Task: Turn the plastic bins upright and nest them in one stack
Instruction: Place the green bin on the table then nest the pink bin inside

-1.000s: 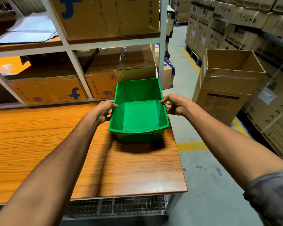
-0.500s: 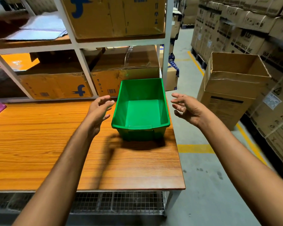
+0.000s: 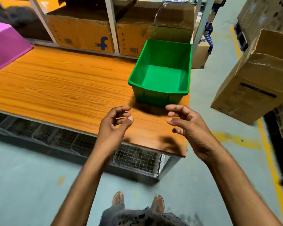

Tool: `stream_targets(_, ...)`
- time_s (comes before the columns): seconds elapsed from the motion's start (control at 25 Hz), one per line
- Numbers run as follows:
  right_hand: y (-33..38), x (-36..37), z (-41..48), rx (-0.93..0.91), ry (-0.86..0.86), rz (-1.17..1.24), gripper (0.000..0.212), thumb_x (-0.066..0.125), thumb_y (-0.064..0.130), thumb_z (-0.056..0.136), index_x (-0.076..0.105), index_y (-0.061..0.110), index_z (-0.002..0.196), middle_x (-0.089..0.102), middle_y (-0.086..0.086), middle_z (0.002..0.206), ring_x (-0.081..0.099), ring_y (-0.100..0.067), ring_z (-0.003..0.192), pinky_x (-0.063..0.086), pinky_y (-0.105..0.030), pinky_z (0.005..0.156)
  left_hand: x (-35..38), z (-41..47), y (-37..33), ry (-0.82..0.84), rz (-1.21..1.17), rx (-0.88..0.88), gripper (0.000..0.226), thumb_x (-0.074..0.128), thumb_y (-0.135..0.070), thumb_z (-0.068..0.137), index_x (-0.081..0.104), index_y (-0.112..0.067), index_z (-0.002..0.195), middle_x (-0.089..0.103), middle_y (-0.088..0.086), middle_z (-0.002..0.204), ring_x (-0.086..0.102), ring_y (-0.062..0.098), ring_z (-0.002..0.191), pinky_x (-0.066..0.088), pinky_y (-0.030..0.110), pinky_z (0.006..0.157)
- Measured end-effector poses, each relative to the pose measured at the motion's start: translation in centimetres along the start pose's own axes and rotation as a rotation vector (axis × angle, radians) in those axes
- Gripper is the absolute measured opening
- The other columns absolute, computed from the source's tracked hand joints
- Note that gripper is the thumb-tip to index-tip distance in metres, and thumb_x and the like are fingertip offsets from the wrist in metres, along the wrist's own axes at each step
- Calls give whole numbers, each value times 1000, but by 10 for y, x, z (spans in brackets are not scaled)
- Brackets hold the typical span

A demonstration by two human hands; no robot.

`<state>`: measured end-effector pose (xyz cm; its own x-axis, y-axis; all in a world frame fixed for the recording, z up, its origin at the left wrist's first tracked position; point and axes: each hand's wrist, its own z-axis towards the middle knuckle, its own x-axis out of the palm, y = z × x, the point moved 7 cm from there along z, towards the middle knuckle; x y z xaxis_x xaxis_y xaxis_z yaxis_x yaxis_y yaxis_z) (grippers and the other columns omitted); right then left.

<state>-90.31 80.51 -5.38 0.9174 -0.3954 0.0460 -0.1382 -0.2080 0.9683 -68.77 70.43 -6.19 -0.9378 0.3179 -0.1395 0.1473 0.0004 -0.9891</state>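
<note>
A green plastic bin (image 3: pixel 162 75) stands upright and empty at the right end of the wooden table (image 3: pixel 64 88). A pink bin (image 3: pixel 5 44) lies upside down at the table's far left, partly cut off by the frame edge. My left hand (image 3: pixel 114 124) hovers over the table's front edge, just short of the green bin, fingers loosely curled and holding nothing. My right hand (image 3: pixel 185 123) hovers beside it on the right, fingers apart and empty. Neither hand touches a bin.
Shelving with cardboard boxes (image 3: pixel 82 33) runs behind the table. Large cartons (image 3: pixel 255 79) stand on the floor to the right, beside a yellow floor line (image 3: pixel 268 154). A wire mesh rack (image 3: pixel 134 159) hangs under the tabletop. My feet show below.
Both hands let go of the green bin, which stays upright on the table, and drew back toward me. The view tilted down and swung left, bringing the pink bin into sight.
</note>
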Motion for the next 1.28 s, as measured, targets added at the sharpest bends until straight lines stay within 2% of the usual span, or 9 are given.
stream_targets(0.12,-29,35,-21,-15,48,-104,37,70,-2,89,69,19,119,63,1,107,56,-10,85,48,-13,67,-21,-30,26,-18,115,22,29,71,-11,94,67,-27,118,68,-6,103,58,-4,82,47,11,79)
stream_targets(0.24,-59,74,-40,-57,37,-261,35,72,-1,87,69,20,114,66,-4,107,58,-12,83,50,-13,70,-52,-56,53,-33,184,15,30,70,-23,94,65,-37,119,67,-10,103,61,4,83,52,24,78)
stream_targets(0.32,-80,109,-55,-119,35,-405,33,73,7,88,68,27,113,66,3,106,61,-11,87,52,-17,75,-79,-79,69,-56,312,23,33,67,-26,94,62,-39,124,65,-13,106,63,8,85,55,33,74)
stream_targets(0.48,-107,196,-97,-269,57,-637,37,73,18,88,64,36,119,60,18,105,60,-3,93,48,-19,76,-143,-141,97,-103,427,16,40,66,-23,95,56,-40,131,59,-19,112,62,3,98,55,29,76)
stream_targets(0.6,-140,284,-135,-235,176,-538,43,70,12,86,63,37,121,61,14,101,60,-8,86,51,-23,73,-210,-189,132,-141,353,-101,48,67,-19,94,52,-46,132,59,-21,119,63,2,102,53,23,75)
stream_targets(0.76,-191,387,-163,128,375,-158,46,69,5,72,71,28,112,67,8,91,58,-12,76,51,-29,70,-302,-230,169,-283,-10,-284,43,67,-4,93,61,-33,125,67,-9,113,68,15,98,54,26,80)
stream_targets(0.88,-205,445,-166,300,426,-79,41,67,-4,78,73,21,111,69,3,91,63,-11,80,49,-30,69,-364,-247,186,-398,-132,-349,36,67,-8,95,63,-29,123,70,-2,111,69,23,100,55,28,80)
stream_targets(1.08,-203,533,-146,282,455,-144,39,63,-9,85,72,18,111,67,5,87,63,-5,76,46,-29,70,-445,-254,206,-548,-123,-360,35,68,-7,95,63,-31,120,70,-1,109,70,21,96,53,32,84)
stream_targets(1.28,-202,639,-97,142,532,-180,42,65,-12,82,71,20,107,64,5,83,53,-11,71,46,-23,66,-539,-211,219,-631,-39,-325,38,67,-9,96,62,-36,122,69,-12,108,67,5,83,50,15,76)
